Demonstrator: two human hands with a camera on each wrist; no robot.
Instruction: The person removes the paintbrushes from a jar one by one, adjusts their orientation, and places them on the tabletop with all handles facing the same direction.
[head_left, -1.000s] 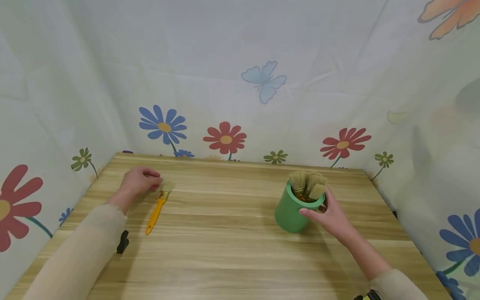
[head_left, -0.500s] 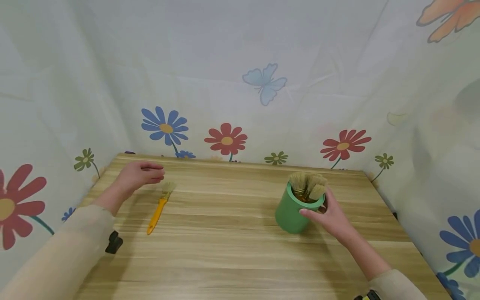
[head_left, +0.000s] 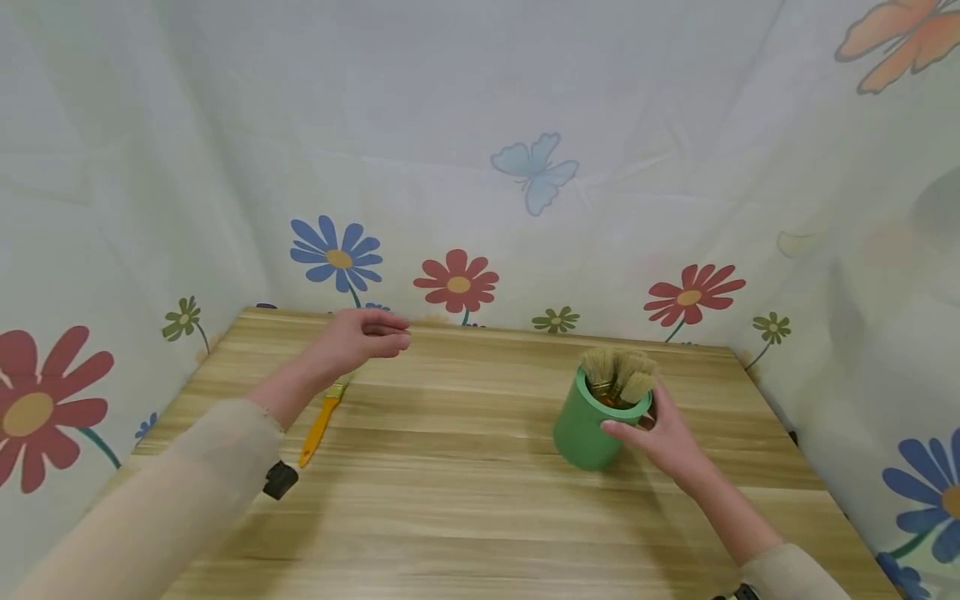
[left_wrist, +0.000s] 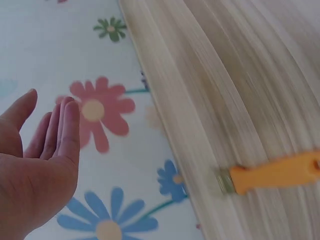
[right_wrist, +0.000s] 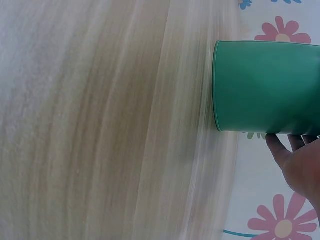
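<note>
A green cup [head_left: 587,425] stands upright on the wooden table, with the bristle heads of several paintbrushes [head_left: 617,372] showing above its rim. My right hand [head_left: 663,431] holds the cup at its right side, thumb toward the front and fingers behind. In the right wrist view, fingertips touch the wall of the cup [right_wrist: 267,87]. My left hand [head_left: 363,340] is raised over the table's far left part, fingers extended and nothing in them. Below its wrist lies a paintbrush [head_left: 318,429] with an orange handle, its bristles partly hidden by the forearm in the head view.
The wooden table [head_left: 465,492] has its far edge against a white curtain [head_left: 420,125] printed with flowers and butterflies. The curtain also runs along the left and right sides.
My left hand has lifted off from beside the loose paintbrush's bristles and moved right, passing over it. The right hand and the green cup stay in place.
</note>
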